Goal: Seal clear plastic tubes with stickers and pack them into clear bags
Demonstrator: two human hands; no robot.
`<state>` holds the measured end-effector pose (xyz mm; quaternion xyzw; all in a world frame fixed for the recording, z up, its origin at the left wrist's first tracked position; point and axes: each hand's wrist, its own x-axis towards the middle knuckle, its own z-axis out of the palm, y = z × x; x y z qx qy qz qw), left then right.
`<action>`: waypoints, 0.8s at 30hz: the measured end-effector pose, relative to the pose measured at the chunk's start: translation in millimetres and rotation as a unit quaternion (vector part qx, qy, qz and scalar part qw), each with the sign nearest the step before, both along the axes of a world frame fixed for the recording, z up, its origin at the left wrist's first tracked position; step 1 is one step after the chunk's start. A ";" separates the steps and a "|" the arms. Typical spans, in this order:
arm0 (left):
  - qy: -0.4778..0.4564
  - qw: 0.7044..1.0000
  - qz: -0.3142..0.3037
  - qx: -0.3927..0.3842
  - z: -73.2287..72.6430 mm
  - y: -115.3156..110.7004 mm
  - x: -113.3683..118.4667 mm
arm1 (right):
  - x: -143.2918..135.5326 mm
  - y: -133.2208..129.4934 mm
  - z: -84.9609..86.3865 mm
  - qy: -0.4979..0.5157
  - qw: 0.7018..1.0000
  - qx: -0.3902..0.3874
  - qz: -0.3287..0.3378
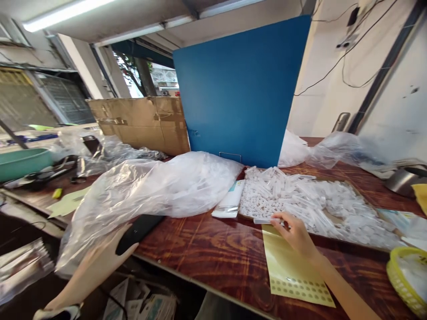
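My left hand point(106, 249) is at the table's left front edge, its thumb and fingers wrapped round the near end of a black phone-like object point(142, 230). Beside that hand, a large clear plastic bag point(176, 184) of white items lies across the table. My right hand point(292, 231) pinches a small clear piece point(263, 220) at the front edge of a tray heaped with white and clear plastic parts point(300, 195). Under the right hand and forearm lies a yellow sheet point(283, 266) with rows of round stickers. White packets point(230, 200) lie between bag and tray.
A blue board point(240, 89) and a cardboard panel point(143, 124) stand behind the table point(207, 249). A yellow basket point(405, 284) is at the right front, a metal pot point(405, 181) farther back. A green basin point(25, 163) stands at the left. Below the front edge is a box of papers point(140, 302).
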<state>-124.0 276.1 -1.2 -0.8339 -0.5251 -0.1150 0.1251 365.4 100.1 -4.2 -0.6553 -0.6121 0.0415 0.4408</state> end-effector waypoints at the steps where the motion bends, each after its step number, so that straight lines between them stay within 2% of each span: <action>1: 0.008 1.000 0.008 -0.007 3.4 -2.8 4.0 | 0.8 0.1 -0.8 -0.003 1.000 0.001 -0.001; 5: 0.048 0.999 -0.013 -0.018 22.5 2.1 7.7 | 2.4 -0.3 -2.4 -0.016 1.000 0.006 -0.008; 9: 0.014 0.999 -0.041 -0.031 43.7 24.6 -5.2 | 2.9 -0.3 -2.8 -0.025 1.000 0.007 -0.014; 12: 0.007 0.998 -0.032 -0.049 47.7 33.3 -9.4 | 3.0 0.3 -3.3 -0.028 0.999 0.005 -0.015; 15: 0.017 0.997 -0.054 -0.045 34.4 29.3 -5.5 | 3.2 0.5 -3.9 -0.031 0.999 0.005 -0.013; 18: 0.039 0.995 -0.086 -0.012 7.1 23.1 0.7 | 3.1 -0.1 -3.3 -0.031 0.999 0.008 -0.010; 21: 0.052 0.995 -0.081 0.032 -16.8 25.2 6.6 | 2.4 -0.6 -0.9 -0.024 1.000 -0.003 0.002; 24: 0.044 0.994 -0.089 0.051 -21.4 32.6 14.1 | 1.2 -0.2 1.3 -0.021 1.000 -0.012 0.002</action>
